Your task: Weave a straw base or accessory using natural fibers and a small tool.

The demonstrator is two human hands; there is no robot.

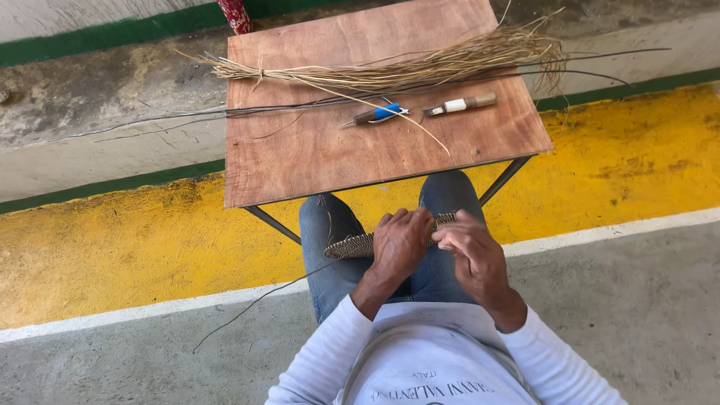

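Yellow-striped concrete runs under my knees; the woven strip (360, 244) lies crosswise over my lap, its long axis left to right. My left hand (400, 245) grips its middle, my right hand (472, 251) pinches its right end.

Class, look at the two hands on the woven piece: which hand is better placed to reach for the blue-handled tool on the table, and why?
Probably the right hand: it rests lightly at the end of the woven patterned strip, while the left hand wraps over it. The blue-handled tool lies ahead on the wooden table.
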